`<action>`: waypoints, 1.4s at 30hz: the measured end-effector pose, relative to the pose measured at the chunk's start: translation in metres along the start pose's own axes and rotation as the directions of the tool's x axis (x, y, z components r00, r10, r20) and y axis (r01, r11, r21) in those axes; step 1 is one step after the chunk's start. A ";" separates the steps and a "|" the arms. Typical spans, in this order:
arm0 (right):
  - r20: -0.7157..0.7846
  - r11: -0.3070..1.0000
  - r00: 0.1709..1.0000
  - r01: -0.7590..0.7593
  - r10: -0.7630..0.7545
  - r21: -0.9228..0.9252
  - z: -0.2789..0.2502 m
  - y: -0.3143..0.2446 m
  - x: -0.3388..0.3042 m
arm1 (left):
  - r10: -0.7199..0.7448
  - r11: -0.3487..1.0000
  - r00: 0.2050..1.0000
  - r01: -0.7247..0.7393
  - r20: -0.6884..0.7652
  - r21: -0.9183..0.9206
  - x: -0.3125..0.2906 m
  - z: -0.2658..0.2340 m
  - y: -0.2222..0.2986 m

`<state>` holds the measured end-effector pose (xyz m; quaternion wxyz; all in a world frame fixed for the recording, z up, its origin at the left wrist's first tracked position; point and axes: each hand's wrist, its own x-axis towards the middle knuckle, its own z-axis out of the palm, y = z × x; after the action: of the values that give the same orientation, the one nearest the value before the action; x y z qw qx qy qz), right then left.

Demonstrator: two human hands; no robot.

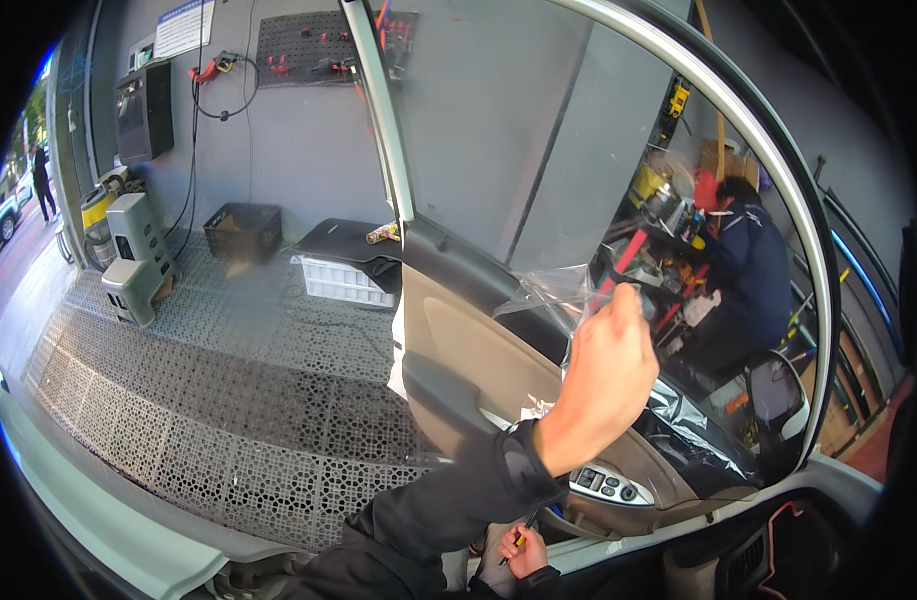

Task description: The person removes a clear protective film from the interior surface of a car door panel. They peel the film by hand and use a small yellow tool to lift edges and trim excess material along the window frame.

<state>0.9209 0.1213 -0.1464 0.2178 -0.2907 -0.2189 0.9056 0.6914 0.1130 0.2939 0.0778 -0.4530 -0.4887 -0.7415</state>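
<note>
Clear film (550,290) (crinkled) on the car door window (538,170) is pinched by the raised right hand (606,375); left hand (524,552) grips a thin tool (515,538).

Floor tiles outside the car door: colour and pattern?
Grey floor tiles with an openwork lattice pattern, clearest in the head view.

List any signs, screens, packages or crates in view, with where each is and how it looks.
Sign: upper left wall, white rectangle with a blue top band.
Black box: wall-mounted below the sign, dark front; whether it is a screen is unclear.
Black crate: floor by the wall, open-topped.
White crate: floor beside the car door, slotted sides.
</note>
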 end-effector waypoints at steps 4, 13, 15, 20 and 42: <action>-0.085 1.000 0.996 0.008 -0.006 0.016 0.000 0.004 0.001 | -0.052 0.999 0.998 0.052 -0.021 -0.014 -0.035 0.001 0.011; -0.171 0.999 0.985 0.040 -0.038 0.008 0.007 0.008 0.007 | -0.149 0.984 0.987 0.153 0.054 -0.089 -0.108 -0.011 0.043; -0.160 0.999 0.987 0.037 -0.035 0.011 0.005 0.008 0.008 | -0.247 0.966 0.964 0.253 0.094 -0.057 -0.121 -0.016 0.046; -0.143 0.999 0.989 0.026 -0.023 0.019 0.001 0.009 0.007 | -0.357 0.925 0.920 0.371 0.160 -0.075 -0.154 -0.030 0.072; -0.037 1.000 0.999 0.001 0.000 0.015 -0.009 0.016 0.001 | -0.247 0.828 0.854 0.432 0.458 -0.358 -0.215 -0.060 0.121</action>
<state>0.9213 0.1117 -0.1621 0.2241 -0.3059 -0.2083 0.9016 0.8473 -0.0664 0.2054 -0.2644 -0.5011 -0.3837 -0.7292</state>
